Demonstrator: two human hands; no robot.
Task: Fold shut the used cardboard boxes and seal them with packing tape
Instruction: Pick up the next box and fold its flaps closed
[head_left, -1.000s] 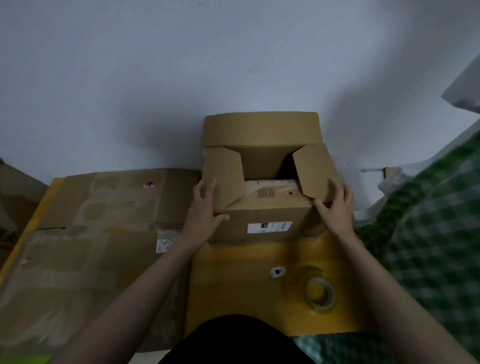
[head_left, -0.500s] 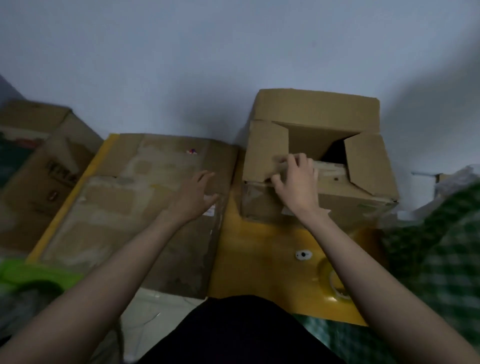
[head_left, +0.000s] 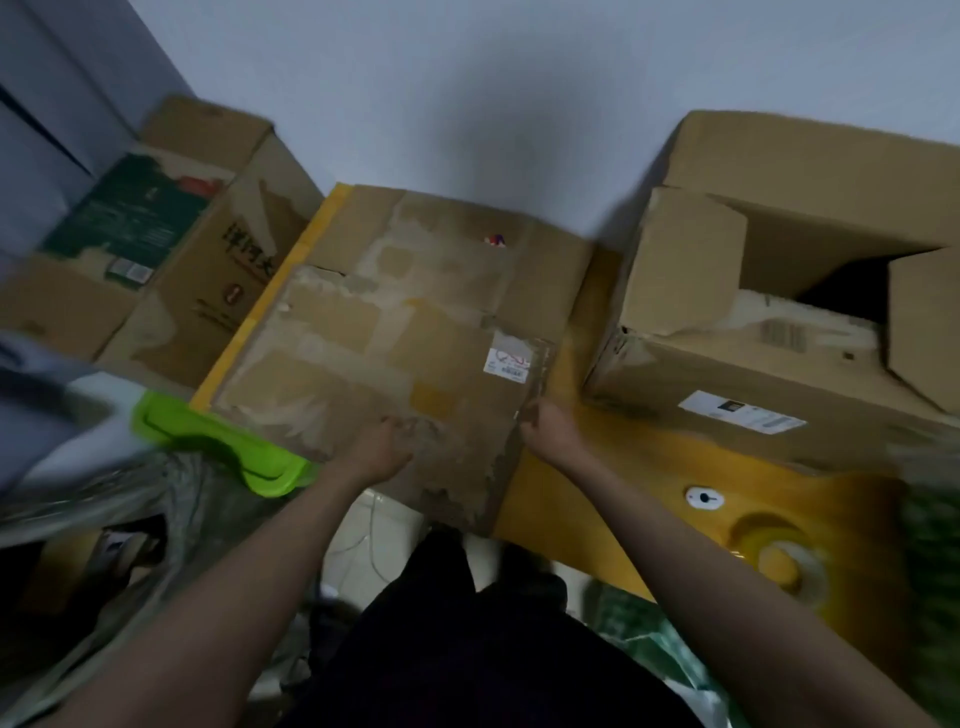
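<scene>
At the near edge of the flattened cardboard box (head_left: 405, 332), which lies in the middle of the scene on a yellow sheet (head_left: 613, 478), both hands are placed for a grasp. The left hand (head_left: 382, 447) rests on the worn upper face close to the near edge; motion blur hides the fingers, so whether they are curled on the board or lying flat cannot be told. The right hand (head_left: 545, 423) sits at the near right corner, where the edge meets the yellow sheet; its fingers appear to wrap the edge, but the blur prevents a firm reading. This two-point placement along one edge suits lifting or dragging a wide, limp panel without buckling it, which is probably the intent. To the right, the open cardboard box (head_left: 779, 322) stands upright with its two side flaps folded partly inward and its far flap raised; it is unsealed. The roll of packing tape (head_left: 784, 564) lies on the yellow sheet at the near right, within reach of the right arm yet apart from both hands. A printed carton (head_left: 208, 249) stands at the far left, and a green plastic item (head_left: 218, 447) lies just beside the flattened box at the near left.
</scene>
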